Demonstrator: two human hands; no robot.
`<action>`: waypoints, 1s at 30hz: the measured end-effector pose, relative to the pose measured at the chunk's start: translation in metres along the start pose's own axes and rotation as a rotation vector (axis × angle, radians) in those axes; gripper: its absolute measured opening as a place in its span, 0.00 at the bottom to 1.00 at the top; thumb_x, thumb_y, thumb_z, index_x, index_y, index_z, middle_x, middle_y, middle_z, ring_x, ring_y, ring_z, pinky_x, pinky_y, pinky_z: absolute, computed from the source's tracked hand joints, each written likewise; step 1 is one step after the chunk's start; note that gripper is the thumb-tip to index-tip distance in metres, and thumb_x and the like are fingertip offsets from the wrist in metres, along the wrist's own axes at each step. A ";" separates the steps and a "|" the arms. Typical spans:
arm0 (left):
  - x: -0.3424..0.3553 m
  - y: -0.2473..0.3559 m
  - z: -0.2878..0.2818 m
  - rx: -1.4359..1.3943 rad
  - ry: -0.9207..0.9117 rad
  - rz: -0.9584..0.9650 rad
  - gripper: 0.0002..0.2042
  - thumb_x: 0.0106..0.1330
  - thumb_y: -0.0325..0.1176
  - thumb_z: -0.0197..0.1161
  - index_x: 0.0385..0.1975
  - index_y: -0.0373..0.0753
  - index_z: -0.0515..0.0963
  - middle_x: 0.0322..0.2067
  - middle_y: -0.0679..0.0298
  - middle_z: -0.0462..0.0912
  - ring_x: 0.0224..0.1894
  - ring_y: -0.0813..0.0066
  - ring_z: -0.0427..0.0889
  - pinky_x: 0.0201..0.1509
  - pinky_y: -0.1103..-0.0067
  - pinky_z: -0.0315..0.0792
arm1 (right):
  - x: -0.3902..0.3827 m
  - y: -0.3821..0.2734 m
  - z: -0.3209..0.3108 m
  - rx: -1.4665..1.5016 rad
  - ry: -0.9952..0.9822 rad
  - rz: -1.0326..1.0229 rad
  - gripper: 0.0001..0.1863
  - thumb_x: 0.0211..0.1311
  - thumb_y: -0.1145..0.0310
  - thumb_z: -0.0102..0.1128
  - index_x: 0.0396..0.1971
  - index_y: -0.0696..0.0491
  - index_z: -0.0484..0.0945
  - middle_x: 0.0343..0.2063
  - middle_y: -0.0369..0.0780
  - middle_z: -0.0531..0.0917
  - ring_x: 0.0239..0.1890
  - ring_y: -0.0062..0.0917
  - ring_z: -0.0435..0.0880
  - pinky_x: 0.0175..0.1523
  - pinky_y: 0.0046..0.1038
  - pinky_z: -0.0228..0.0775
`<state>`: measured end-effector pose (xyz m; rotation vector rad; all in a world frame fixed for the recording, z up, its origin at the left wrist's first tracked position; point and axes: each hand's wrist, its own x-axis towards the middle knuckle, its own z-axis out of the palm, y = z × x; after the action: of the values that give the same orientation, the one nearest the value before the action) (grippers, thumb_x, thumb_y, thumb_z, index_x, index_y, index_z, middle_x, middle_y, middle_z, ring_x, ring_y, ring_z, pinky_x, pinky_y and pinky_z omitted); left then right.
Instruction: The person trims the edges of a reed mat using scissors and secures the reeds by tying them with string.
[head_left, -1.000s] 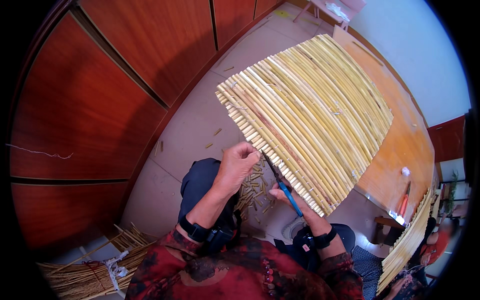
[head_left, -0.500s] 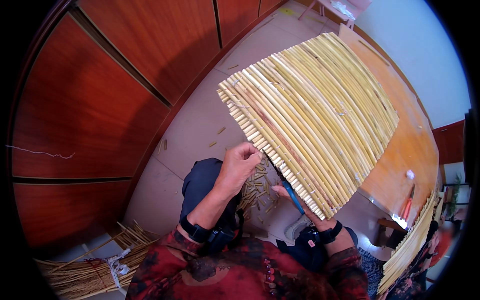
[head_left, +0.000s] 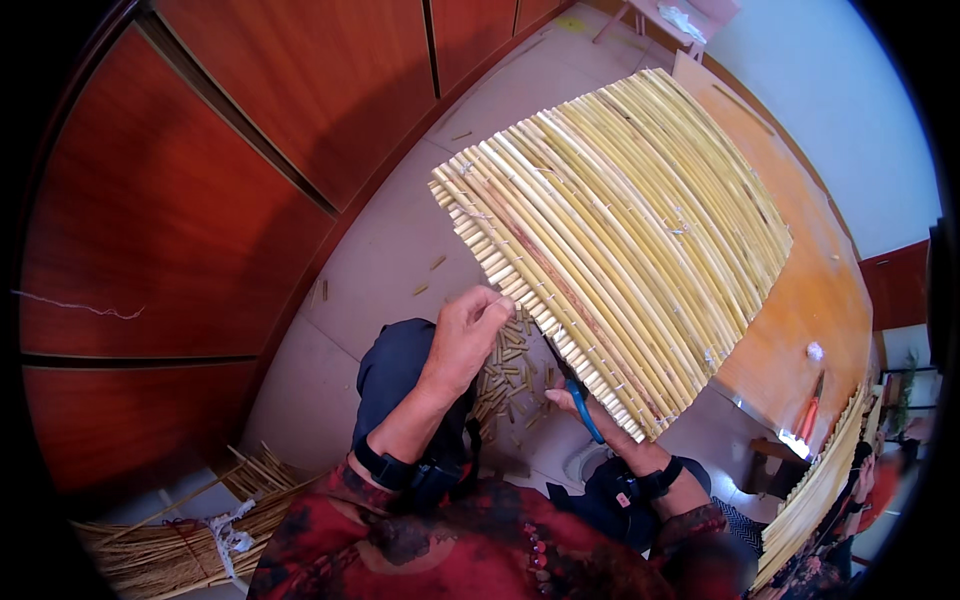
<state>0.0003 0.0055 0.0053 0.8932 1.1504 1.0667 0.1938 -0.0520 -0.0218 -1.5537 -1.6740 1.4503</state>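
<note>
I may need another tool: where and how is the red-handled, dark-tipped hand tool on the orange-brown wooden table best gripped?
Likely by its red handle end, coming from the near edge of the orange-brown wooden table: that end points toward this edge, while the narrow dark tip points away. Pinch across its long, slim shape.

Versus a second ago, I've got the left hand [head_left: 462,340] nudged toward ten o'clock at the stick mat's [head_left: 620,230] ragged edge. Blue-handled cutter [head_left: 580,405] backed off toward five o'clock, blade now clear of the left fingertips. Handle, near edge-on half a second back, now shows me a rounded loop. Right hand [head_left: 612,432] dropped slightly with it. Blade's mostly hidden; can't tell if its opening changed.
</note>
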 end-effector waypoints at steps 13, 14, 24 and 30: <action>0.002 -0.004 -0.002 -0.006 -0.013 -0.013 0.06 0.54 0.29 0.52 0.22 0.33 0.71 0.17 0.72 0.68 0.20 0.90 0.64 0.22 0.90 0.59 | 0.002 -0.004 0.021 0.252 -0.149 0.049 0.17 0.49 0.55 0.54 0.29 0.55 0.68 0.21 0.31 0.69 0.25 0.14 0.66 0.32 0.15 0.60; 0.002 -0.003 -0.003 -0.007 -0.011 -0.013 0.06 0.54 0.29 0.52 0.22 0.33 0.71 0.17 0.72 0.68 0.20 0.90 0.64 0.22 0.90 0.59 | 0.002 -0.005 0.022 0.281 -0.150 0.056 0.17 0.49 0.55 0.54 0.29 0.55 0.68 0.21 0.31 0.69 0.25 0.14 0.66 0.32 0.15 0.59; 0.000 0.002 -0.006 -0.049 -0.045 -0.016 0.07 0.55 0.31 0.51 0.25 0.33 0.71 0.17 0.73 0.67 0.18 0.90 0.62 0.19 0.90 0.56 | 0.006 -0.008 0.024 0.294 -0.098 0.100 0.15 0.48 0.56 0.54 0.28 0.53 0.69 0.19 0.30 0.68 0.22 0.13 0.65 0.28 0.14 0.57; 0.000 -0.002 -0.007 -0.072 -0.010 0.009 0.08 0.56 0.33 0.51 0.25 0.34 0.71 0.16 0.73 0.67 0.17 0.90 0.62 0.18 0.90 0.56 | 0.006 -0.012 0.026 0.325 -0.080 0.106 0.14 0.48 0.56 0.54 0.26 0.53 0.69 0.17 0.29 0.67 0.19 0.12 0.64 0.25 0.14 0.57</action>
<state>-0.0061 0.0053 0.0016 0.8465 1.0941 1.1035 0.1647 -0.0546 -0.0226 -1.4365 -1.3311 1.7583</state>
